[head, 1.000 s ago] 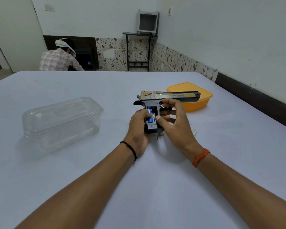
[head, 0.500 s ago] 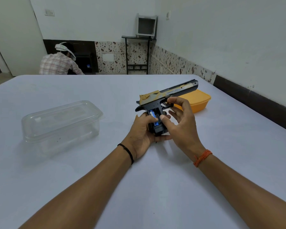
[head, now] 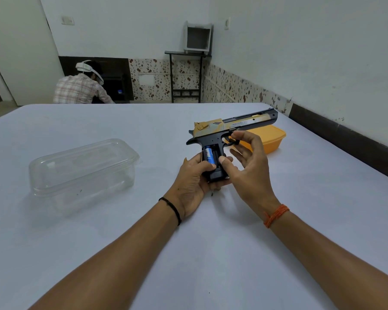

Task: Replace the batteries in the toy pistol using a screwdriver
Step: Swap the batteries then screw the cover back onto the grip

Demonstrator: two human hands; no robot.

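Black-gold toy pistol point(head: 222, 130) held upright, grip open, blue battery point(head: 210, 155) inside

Plenty of bare white table point(head: 211, 253) on the near side and between the two forearms, so there's room to slide in from there; on the left the clear plastic container point(head: 83, 171) sits well apart from the left hand point(head: 195, 175), leaving an open lane between them. The right side is tighter; the orange lidded box point(head: 269, 139) sits just behind the right hand point(head: 249, 166) and under the toy pistol point(head: 222, 135) barrel, with the wall close beyond; the far half of the table is open up to its edge.
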